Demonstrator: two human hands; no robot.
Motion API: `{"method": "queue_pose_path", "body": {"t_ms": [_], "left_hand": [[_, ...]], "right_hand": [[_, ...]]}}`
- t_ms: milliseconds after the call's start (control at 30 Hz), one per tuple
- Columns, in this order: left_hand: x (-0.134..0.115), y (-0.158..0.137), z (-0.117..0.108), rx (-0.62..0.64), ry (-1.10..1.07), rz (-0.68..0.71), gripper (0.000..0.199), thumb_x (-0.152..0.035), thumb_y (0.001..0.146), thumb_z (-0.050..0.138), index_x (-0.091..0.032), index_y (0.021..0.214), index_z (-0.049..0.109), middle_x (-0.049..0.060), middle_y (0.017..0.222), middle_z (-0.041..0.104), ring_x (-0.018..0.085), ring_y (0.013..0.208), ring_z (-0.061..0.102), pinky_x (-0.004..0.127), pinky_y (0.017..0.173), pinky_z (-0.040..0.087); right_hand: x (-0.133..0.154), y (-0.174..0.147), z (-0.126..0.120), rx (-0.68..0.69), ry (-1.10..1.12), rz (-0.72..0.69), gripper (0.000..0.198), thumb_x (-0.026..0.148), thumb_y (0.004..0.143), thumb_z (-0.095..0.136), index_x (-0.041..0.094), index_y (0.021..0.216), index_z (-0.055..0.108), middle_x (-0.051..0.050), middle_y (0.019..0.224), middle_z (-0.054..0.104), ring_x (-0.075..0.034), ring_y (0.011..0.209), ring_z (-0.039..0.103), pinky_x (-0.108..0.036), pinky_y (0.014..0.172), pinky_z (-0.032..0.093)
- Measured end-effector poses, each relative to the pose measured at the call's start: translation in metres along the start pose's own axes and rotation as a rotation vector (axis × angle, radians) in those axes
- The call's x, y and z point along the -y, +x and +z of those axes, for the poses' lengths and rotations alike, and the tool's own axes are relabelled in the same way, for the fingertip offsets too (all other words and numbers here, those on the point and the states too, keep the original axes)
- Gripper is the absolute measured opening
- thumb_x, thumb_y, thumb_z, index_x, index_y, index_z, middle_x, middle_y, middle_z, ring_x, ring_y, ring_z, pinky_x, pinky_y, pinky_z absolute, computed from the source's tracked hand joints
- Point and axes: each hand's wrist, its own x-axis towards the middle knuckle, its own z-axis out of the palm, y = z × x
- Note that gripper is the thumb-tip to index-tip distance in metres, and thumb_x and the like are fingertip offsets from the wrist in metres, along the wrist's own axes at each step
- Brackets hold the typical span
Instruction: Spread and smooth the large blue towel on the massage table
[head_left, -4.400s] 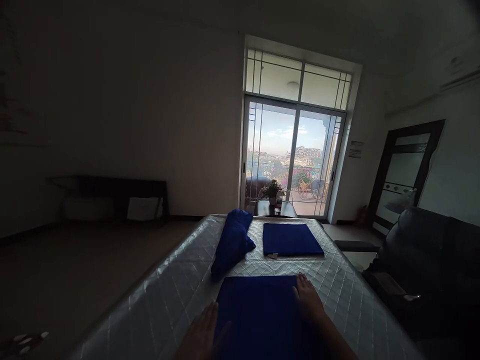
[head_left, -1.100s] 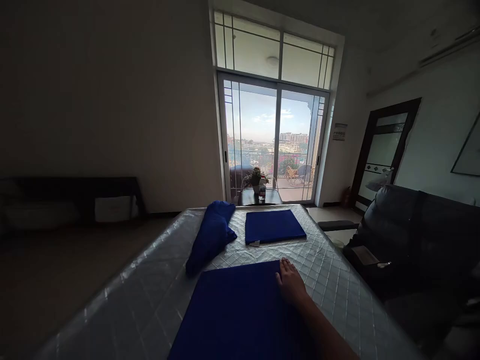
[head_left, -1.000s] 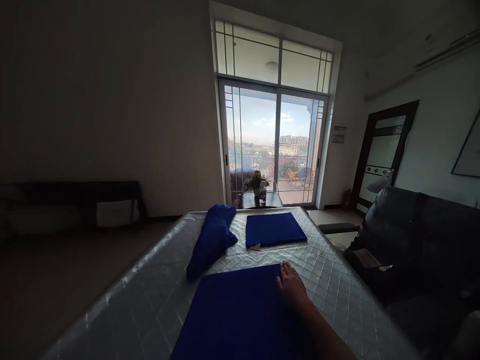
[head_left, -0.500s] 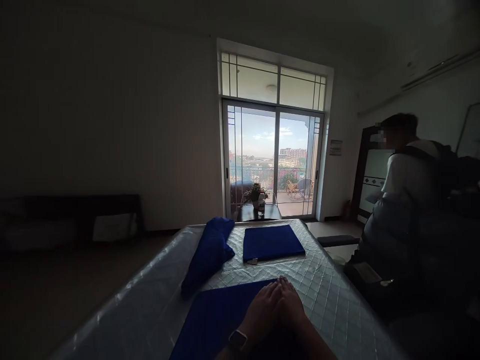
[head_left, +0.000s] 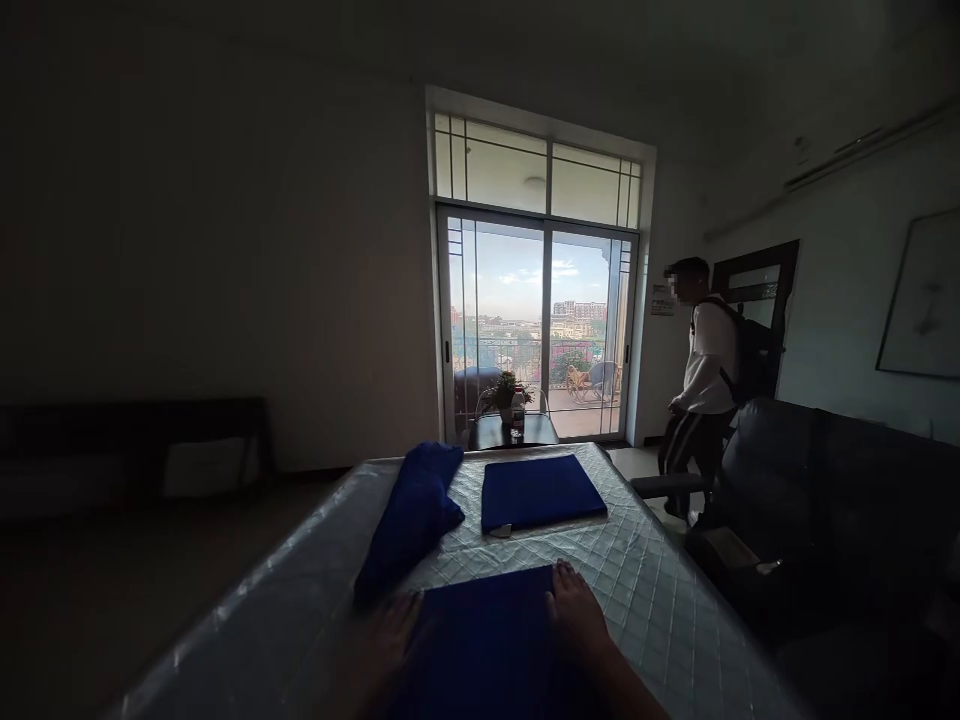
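Whereas the far blue cloth point(head_left: 543, 492) looks done and the crumpled bundle point(head_left: 412, 515) left to do, the near blue cloth point(head_left: 487, 632) lies flat, seemingly part-finished, on the mattress point(head_left: 664, 605): right hand point(head_left: 580, 612) at far corner, fingers straight together; left hand point(head_left: 394, 625), fingers too blurred to tell.

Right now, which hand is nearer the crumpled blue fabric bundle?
Left: the left hand is by the near end of the bundle; the right hand is farther, to its right.

Blue cloth point(head_left: 487, 640); flat, far edge straight; on silvery quilted surface point(head_left: 660, 600)
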Motion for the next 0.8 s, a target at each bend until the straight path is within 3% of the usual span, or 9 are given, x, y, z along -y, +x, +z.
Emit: {"method": "queue_pose_path", "body": {"t_ms": [67, 167, 300, 467, 633, 800], "left_hand": [[0.023, -0.005, -0.004, 0.02, -0.009, -0.053, 0.074, -0.057, 0.097, 0.034, -0.01, 0.153, 0.043, 0.014, 0.162, 0.036, 0.031, 0.152, 0.031, 0.05, 0.126, 0.026], [0.035, -0.012, -0.007, 0.027, -0.054, -0.099, 0.083, -0.063, 0.096, 0.029, -0.007, 0.157, 0.034, 0.014, 0.166, 0.029, 0.031, 0.154, 0.027, 0.053, 0.126, 0.023], [0.026, -0.016, -0.011, 0.013, -0.092, -0.105, 0.088, -0.064, 0.094, 0.028, -0.003, 0.156, 0.033, 0.016, 0.166, 0.028, 0.033, 0.155, 0.023, 0.055, 0.127, 0.02], [0.018, -0.021, -0.022, 0.021, -0.143, -0.1, 0.086, -0.063, 0.094, 0.029, -0.004, 0.156, 0.035, 0.014, 0.166, 0.028, 0.032, 0.153, 0.03, 0.054, 0.124, 0.028], [0.012, -0.027, -0.035, 0.041, -0.135, -0.092, 0.087, -0.061, 0.095, 0.026, -0.001, 0.157, 0.03, 0.016, 0.167, 0.024, 0.031, 0.156, 0.02, 0.052, 0.127, 0.022], [0.014, -0.027, -0.031, -0.007, -0.151, -0.08, 0.082, -0.061, 0.094, 0.029, -0.007, 0.156, 0.035, 0.011, 0.167, 0.027, 0.029, 0.155, 0.025, 0.051, 0.126, 0.025]], "right_hand": [[0.001, 0.0, 0.0, 0.006, -0.014, 0.01, 0.062, 0.03, 0.1, 0.027, 0.003, 0.155, 0.036, -0.015, 0.164, 0.034, -0.023, 0.154, 0.025, -0.04, 0.127, 0.022], [0.003, 0.001, 0.001, 0.009, -0.04, 0.018, 0.063, 0.031, 0.1, 0.026, 0.004, 0.155, 0.035, -0.015, 0.164, 0.034, -0.023, 0.154, 0.025, -0.04, 0.127, 0.022], [0.006, 0.0, 0.0, 0.01, -0.066, 0.024, 0.062, 0.03, 0.099, 0.027, 0.003, 0.154, 0.037, -0.016, 0.163, 0.036, -0.023, 0.154, 0.026, -0.041, 0.127, 0.023], [0.008, 0.0, 0.001, -0.006, -0.072, 0.011, 0.062, 0.029, 0.099, 0.028, 0.002, 0.153, 0.039, -0.017, 0.162, 0.036, -0.024, 0.154, 0.027, -0.042, 0.126, 0.025], [0.013, -0.001, -0.005, 0.036, -0.123, 0.013, 0.062, 0.029, 0.099, 0.027, 0.001, 0.153, 0.038, -0.018, 0.162, 0.035, -0.024, 0.154, 0.027, -0.043, 0.126, 0.025], [0.018, -0.011, -0.006, 0.029, -0.12, 0.001, 0.065, 0.03, 0.096, 0.031, 0.003, 0.154, 0.038, -0.015, 0.164, 0.032, -0.026, 0.154, 0.026, -0.044, 0.127, 0.024]]}}
